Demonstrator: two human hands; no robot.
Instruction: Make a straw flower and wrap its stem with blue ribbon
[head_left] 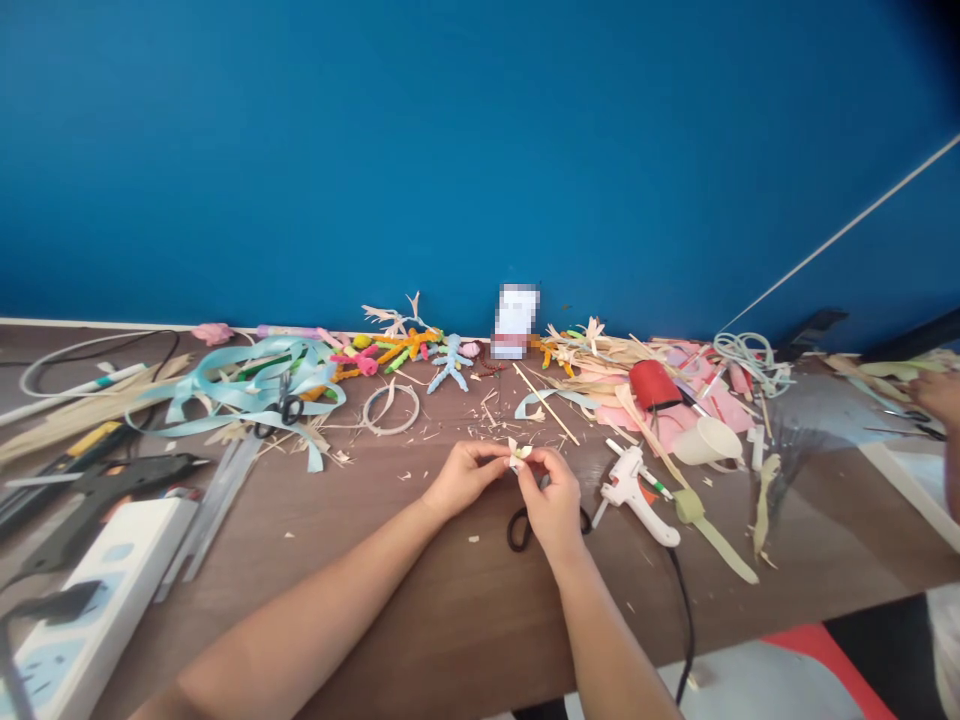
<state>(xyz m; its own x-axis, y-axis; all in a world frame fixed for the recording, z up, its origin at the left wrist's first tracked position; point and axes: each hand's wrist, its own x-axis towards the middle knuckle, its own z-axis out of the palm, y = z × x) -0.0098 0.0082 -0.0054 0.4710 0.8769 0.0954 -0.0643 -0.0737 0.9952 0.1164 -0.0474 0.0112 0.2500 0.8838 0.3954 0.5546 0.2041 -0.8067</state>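
Both my hands meet over the middle of the table. Between the fingertips of my left hand (pixel 469 480) and my right hand (pixel 551 495) is a small pale flower (pixel 519 454) with pointed petals. Each hand pinches it from its own side. Under my right hand lie scissors (pixel 519 530) with black handles, their blades hidden. A white glue gun (pixel 637 495) rests just to the right, its black cord running off the front edge.
At left stand a white power strip (pixel 142 540), a dark glue gun (pixel 112 495) and clear glue sticks (pixel 225 500). Blue ribbon (pixel 247 385), a red spool (pixel 655 386), a white cup (pixel 709 442) and husk strips litter the back. Another person's hand (pixel 937 395) shows at far right.
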